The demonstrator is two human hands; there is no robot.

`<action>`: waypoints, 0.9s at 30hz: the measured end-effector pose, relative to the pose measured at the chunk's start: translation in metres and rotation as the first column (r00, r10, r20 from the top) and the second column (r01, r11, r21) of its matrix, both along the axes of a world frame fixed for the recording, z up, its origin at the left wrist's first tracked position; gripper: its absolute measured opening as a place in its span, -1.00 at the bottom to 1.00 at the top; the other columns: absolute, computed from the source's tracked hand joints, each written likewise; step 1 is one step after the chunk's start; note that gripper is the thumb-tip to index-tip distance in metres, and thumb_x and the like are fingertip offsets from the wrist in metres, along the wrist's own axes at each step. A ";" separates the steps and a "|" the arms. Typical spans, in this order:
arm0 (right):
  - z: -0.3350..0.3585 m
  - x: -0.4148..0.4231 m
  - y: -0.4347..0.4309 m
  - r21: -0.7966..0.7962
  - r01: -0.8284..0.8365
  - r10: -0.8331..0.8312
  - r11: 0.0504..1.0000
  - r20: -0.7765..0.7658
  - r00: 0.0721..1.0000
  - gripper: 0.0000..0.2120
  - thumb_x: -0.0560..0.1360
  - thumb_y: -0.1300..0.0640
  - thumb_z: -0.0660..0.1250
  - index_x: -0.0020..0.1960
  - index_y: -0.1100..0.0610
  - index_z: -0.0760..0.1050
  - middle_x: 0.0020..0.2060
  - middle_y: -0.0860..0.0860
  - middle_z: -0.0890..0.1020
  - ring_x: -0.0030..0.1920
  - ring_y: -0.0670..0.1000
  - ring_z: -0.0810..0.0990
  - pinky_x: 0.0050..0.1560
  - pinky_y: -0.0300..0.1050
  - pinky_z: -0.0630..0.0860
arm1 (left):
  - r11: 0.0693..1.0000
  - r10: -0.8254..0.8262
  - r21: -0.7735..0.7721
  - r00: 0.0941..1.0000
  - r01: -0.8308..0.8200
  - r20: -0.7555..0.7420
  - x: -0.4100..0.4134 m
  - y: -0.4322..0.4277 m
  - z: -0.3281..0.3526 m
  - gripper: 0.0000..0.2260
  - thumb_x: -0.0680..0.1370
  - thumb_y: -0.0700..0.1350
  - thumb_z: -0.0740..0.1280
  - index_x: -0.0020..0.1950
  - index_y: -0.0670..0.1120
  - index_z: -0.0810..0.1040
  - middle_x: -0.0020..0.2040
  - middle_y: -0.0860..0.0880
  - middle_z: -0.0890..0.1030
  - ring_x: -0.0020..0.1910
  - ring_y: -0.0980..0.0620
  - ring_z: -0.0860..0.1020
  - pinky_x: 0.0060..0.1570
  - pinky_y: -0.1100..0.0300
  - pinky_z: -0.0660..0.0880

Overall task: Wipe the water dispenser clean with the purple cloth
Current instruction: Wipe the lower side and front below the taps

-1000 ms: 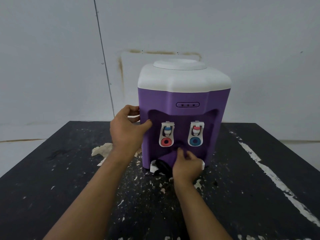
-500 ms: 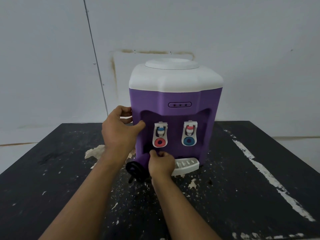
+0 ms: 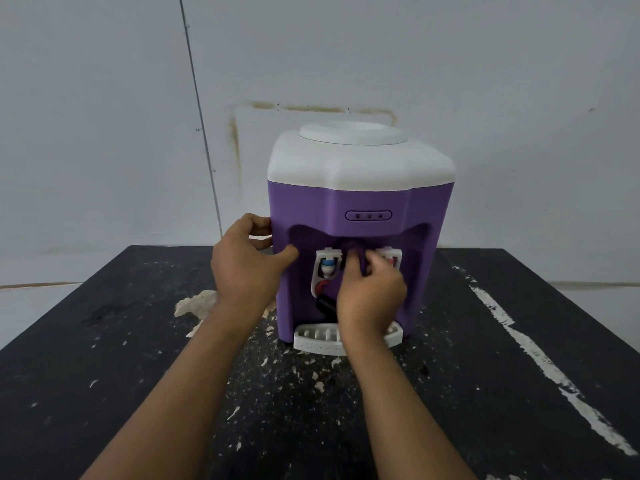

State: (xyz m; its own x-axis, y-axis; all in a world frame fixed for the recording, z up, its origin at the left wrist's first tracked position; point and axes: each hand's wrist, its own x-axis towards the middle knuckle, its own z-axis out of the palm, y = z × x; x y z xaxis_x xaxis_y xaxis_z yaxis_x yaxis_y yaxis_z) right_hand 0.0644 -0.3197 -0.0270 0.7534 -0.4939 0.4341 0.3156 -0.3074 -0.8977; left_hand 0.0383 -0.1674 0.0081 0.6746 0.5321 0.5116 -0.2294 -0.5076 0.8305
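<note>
The right hand (image 3: 372,296) is gripping the purple cloth (image 3: 353,252), its fingers curled round the bunched fabric and pressing it into the recess on the front of the water dispenser (image 3: 363,202). The cloth is sitting just above the knuckles, wedged between the two taps. The tap with the blue nozzle (image 3: 325,268) is showing just to the left of the grip, touching the cloth. The other tap (image 3: 391,254) is peeking out just to its right, partly hidden by the fingers. Straight above the grip, the indicator panel (image 3: 368,215) is facing the camera, and higher up the white top (image 3: 360,164) is capping the purple body. Below the wrist, the white drip tray (image 3: 315,337) is jutting out from the base. A black piece (image 3: 325,304) is hanging just left of the palm; I cannot tell what it is.

The left hand (image 3: 242,268) is gripping the dispenser's left front corner, well to the left of the cloth, with the thumb lying across the front face and the fingers wrapping round the side. The dispenser is standing upright on a black table (image 3: 104,358) flecked with pale chipped patches.
</note>
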 end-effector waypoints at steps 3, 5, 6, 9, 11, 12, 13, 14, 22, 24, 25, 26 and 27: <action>0.020 -0.003 0.006 -0.149 0.112 -0.105 0.983 0.051 0.993 -0.79 0.61 0.05 0.51 -0.20 0.04 0.70 -0.47 -0.15 0.51 -0.47 -0.19 0.43 -0.42 -0.27 0.20 | 1.000 -0.002 0.008 1.000 0.002 -0.009 0.000 0.000 0.001 -0.68 0.35 -0.02 0.67 0.00 0.12 0.64 -0.07 0.23 0.72 -0.12 0.37 0.66 -0.18 0.28 0.59; 0.025 -0.015 0.020 -0.300 0.141 -0.116 0.943 0.101 0.988 -0.92 0.54 0.08 0.59 -0.13 0.03 0.77 -0.40 -0.08 0.66 -0.45 -0.05 0.59 -0.38 -0.36 0.12 | 1.000 0.008 0.016 1.000 -0.008 -0.015 0.001 0.000 0.002 -0.68 0.33 0.00 0.67 -0.01 0.12 0.63 -0.08 0.24 0.72 -0.13 0.39 0.65 -0.21 0.30 0.55; 0.026 -0.020 0.029 -0.373 0.127 -0.078 0.919 0.145 0.986 -0.97 0.50 0.11 0.63 -0.08 0.02 0.80 -0.34 -0.05 0.73 -0.41 0.02 0.66 -0.37 -0.38 0.18 | 1.000 0.011 0.019 1.000 -0.010 -0.015 0.001 0.000 0.002 -0.67 0.33 0.00 0.67 -0.01 0.12 0.63 -0.08 0.24 0.72 -0.13 0.39 0.65 -0.20 0.29 0.55; 0.025 -0.019 0.050 -0.490 0.129 0.010 0.862 0.272 0.962 -0.81 0.41 0.20 0.69 0.00 0.05 0.82 -0.27 -0.01 0.77 -0.40 0.11 0.71 -0.41 -0.24 0.40 | 1.000 0.004 0.014 1.000 -0.003 -0.015 0.000 0.003 0.002 -0.67 0.32 -0.01 0.66 0.00 0.13 0.64 -0.07 0.24 0.73 -0.14 0.35 0.68 -0.13 0.22 0.61; 0.024 -0.014 0.050 -0.461 0.165 -0.003 0.872 0.332 0.943 -0.79 0.43 0.21 0.68 0.04 0.05 0.83 -0.22 -0.01 0.80 -0.36 0.11 0.74 -0.40 -0.20 0.48 | 1.000 -0.003 0.018 1.000 0.004 -0.026 -0.001 0.005 0.003 -0.67 0.32 0.00 0.66 0.00 0.15 0.64 -0.07 0.24 0.73 -0.14 0.34 0.68 -0.13 0.22 0.62; 0.022 -0.012 0.047 -0.436 0.162 -0.005 0.885 0.341 0.940 -0.80 0.46 0.19 0.66 0.07 0.05 0.83 -0.17 -0.01 0.82 -0.31 0.10 0.76 -0.36 -0.18 0.53 | 1.000 -0.004 0.020 1.000 0.004 -0.030 -0.001 0.006 0.003 -0.67 0.32 0.00 0.67 0.00 0.15 0.64 -0.07 0.25 0.73 -0.14 0.35 0.68 -0.14 0.22 0.62; 0.020 -0.012 0.043 -0.405 0.154 -0.012 0.901 0.331 0.944 -0.80 0.49 0.18 0.64 0.10 0.05 0.82 -0.14 -0.01 0.82 -0.27 0.09 0.77 -0.30 -0.19 0.54 | 1.000 -0.004 0.021 1.000 0.004 -0.030 -0.001 0.006 0.004 -0.67 0.33 0.00 0.67 0.00 0.14 0.63 -0.07 0.25 0.72 -0.13 0.37 0.67 -0.14 0.22 0.62; 0.016 -0.011 0.037 -0.354 0.148 -0.037 0.923 0.301 0.953 -0.82 0.52 0.16 0.62 0.12 0.05 0.82 -0.13 -0.01 0.82 -0.24 0.08 0.77 -0.25 -0.21 0.51 | 1.000 -0.002 0.020 1.000 0.003 -0.028 -0.001 0.005 0.004 -0.67 0.34 0.00 0.67 0.00 0.14 0.63 -0.07 0.25 0.72 -0.13 0.38 0.66 -0.15 0.22 0.62; 0.007 0.014 -0.003 0.093 0.107 -0.111 0.990 0.047 0.993 -0.83 0.63 0.02 0.50 -0.03 0.10 0.77 -0.40 -0.12 0.58 -0.43 -0.14 0.43 -0.39 -0.23 0.33 | 1.000 0.005 0.010 1.000 -0.005 -0.025 0.000 0.002 0.002 -0.68 0.36 -0.02 0.67 0.01 0.13 0.63 -0.07 0.23 0.72 -0.15 0.39 0.65 -0.12 0.15 0.68; 0.010 0.005 0.012 -0.012 0.098 -0.096 0.995 0.123 0.988 -0.90 0.60 0.06 0.54 -0.02 0.07 0.79 -0.34 -0.07 0.70 -0.39 -0.06 0.58 -0.35 -0.16 0.52 | 1.000 0.014 0.009 1.000 -0.014 -0.022 -0.001 0.001 0.001 -0.67 0.35 -0.01 0.66 0.02 0.14 0.63 -0.07 0.24 0.71 -0.15 0.40 0.65 -0.09 0.10 0.69; 0.010 0.000 0.019 -0.104 0.111 -0.092 0.988 0.172 0.981 -0.95 0.56 0.11 0.58 -0.01 0.07 0.80 -0.30 -0.04 0.75 -0.36 -0.01 0.66 -0.30 -0.15 0.60 | 1.000 0.017 0.011 1.000 -0.016 -0.022 -0.001 0.001 0.001 -0.67 0.35 -0.01 0.66 0.02 0.14 0.63 -0.07 0.25 0.71 -0.14 0.41 0.65 -0.08 0.09 0.70; 0.011 -0.004 0.025 -0.200 0.141 -0.097 0.970 0.214 0.972 -0.93 0.52 0.16 0.62 0.00 0.09 0.81 -0.26 -0.02 0.78 -0.33 0.03 0.72 -0.29 -0.15 0.61 | 1.000 0.016 0.014 1.000 -0.016 -0.025 -0.001 0.001 0.001 -0.67 0.35 -0.01 0.66 0.02 0.14 0.63 -0.07 0.25 0.72 -0.13 0.40 0.66 -0.08 0.08 0.70; 0.010 -0.003 0.027 -0.269 0.174 -0.099 0.947 0.270 0.958 -0.88 0.47 0.20 0.66 0.00 0.11 0.81 -0.24 -0.01 0.79 -0.32 0.06 0.74 -0.31 -0.14 0.59 | 1.000 0.014 0.015 1.000 -0.014 -0.026 -0.001 0.001 0.001 -0.67 0.35 0.00 0.66 0.02 0.14 0.63 -0.06 0.25 0.72 -0.13 0.39 0.66 -0.07 0.08 0.70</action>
